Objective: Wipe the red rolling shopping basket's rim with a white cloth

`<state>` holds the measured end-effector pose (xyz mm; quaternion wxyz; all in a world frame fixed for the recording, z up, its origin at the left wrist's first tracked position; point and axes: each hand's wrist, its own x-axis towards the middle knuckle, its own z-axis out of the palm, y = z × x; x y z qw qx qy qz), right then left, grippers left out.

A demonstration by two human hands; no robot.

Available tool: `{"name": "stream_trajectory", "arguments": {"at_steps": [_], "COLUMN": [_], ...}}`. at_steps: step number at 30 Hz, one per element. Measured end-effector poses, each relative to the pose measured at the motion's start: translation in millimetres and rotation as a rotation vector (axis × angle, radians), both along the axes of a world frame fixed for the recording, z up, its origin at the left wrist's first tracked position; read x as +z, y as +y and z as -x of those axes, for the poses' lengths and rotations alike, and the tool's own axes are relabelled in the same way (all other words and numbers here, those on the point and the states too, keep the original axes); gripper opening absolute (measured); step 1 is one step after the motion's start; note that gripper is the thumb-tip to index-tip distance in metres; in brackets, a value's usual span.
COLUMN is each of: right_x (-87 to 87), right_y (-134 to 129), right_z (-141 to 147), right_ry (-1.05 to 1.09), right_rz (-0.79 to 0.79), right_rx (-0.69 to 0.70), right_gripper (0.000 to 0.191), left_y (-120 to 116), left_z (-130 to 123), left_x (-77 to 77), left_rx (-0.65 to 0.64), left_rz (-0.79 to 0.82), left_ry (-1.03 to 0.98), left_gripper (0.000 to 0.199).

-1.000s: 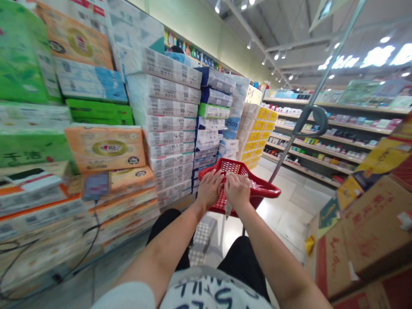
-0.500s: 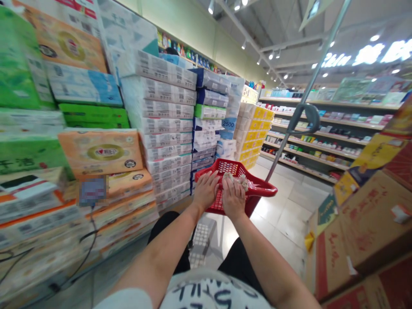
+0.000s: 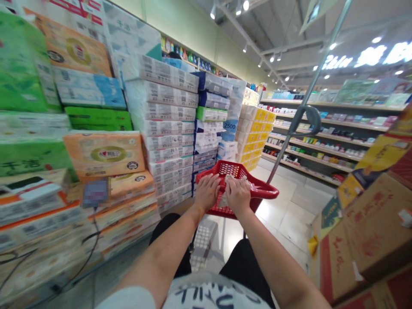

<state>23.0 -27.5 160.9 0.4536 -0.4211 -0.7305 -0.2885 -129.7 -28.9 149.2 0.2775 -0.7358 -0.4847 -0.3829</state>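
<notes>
A red plastic shopping cart (image 3: 268, 193) with a perforated basket is in front of me, low in the middle of the view. My left hand (image 3: 207, 191) is closed over the left part of its handle, fingers pointing forward. Just beside it, my right hand (image 3: 238, 193) grips the middle of the same bar. Something pale and crumpled lies around the right fingers, mostly covered by them; I cannot tell what it is. Through the basket's holes I make out no contents.
Tissue packs (image 3: 104, 154) are piled on the left, with tall stacks of white packages (image 3: 170, 128) beyond. Cardboard boxes (image 3: 370, 223) line the right side. A slanting metal pole (image 3: 280, 159) rises behind the cart. Stocked shelves (image 3: 322, 150) stand across the tiled floor (image 3: 277, 219).
My right fingers are more curled round the handle than before. Both hands stay on the cart. The surroundings have shifted slightly in view, the left stacks a little right and down.
</notes>
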Motion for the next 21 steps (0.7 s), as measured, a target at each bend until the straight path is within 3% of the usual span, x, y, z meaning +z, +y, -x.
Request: {"name": "stream_trajectory", "arguments": {"at_steps": [4, 8, 13, 18, 21], "right_x": [7.6, -6.7, -19.3, 8.0, 24.6], "right_y": [0.0, -5.0, -8.1, -4.8, 0.2], "right_z": [-0.3, -8.5, -13.6, -6.8, -0.8], "right_ry": [-0.036, -0.068, -0.027, 0.017, -0.009], "right_rz": [0.027, -0.048, -0.069, 0.026, 0.130], "right_rx": [0.006, 0.034, 0.049, -0.009, -0.072], "right_gripper": [0.023, 0.036, 0.034, 0.018, 0.023], "left_y": [0.0, -0.5, -0.4, -2.0, -3.4], "left_z": [1.8, 1.6, -0.7, -0.3, 2.1], "left_x": [1.7, 1.1, -0.7, 1.0, 1.6], "left_rx": [0.004, -0.004, 0.000, -0.010, -0.016], "left_rz": [0.002, -0.004, -0.008, 0.004, 0.011], "left_ry": [-0.008, 0.003, -0.002, 0.003, 0.006], "left_gripper": [0.030, 0.030, 0.031, 0.032, 0.031]}}
